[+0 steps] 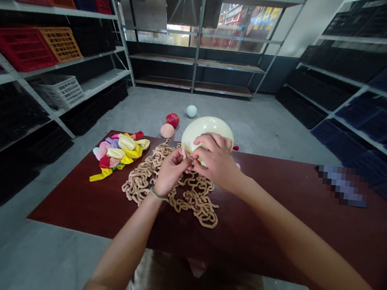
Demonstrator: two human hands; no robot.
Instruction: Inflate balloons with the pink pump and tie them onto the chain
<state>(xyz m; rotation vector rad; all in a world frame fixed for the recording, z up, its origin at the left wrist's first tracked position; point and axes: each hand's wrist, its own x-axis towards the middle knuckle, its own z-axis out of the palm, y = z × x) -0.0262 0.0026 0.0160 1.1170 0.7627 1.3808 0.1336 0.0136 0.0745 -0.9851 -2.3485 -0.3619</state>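
Note:
I hold an inflated pale yellow balloon (206, 129) above the dark red table (275, 218). My right hand (214, 159) is closed around its lower end, fingers curled against the skin. My left hand (170, 170), with a green band at the wrist, pinches the balloon's neck right beside the right hand's fingers. Under both hands lies a tangled heap of tan braided cord (175, 187). A pile of flat, uninflated balloons (120, 151) in yellow, pink and red lies to the left of the cord.
Three inflated balloons lie on the grey floor beyond the table: a peach one (167, 130), a red one (172, 119) and a white one (191, 111). Metal shelving with red, orange and white crates (34, 45) lines the left; dark shelves (358, 88) line the right.

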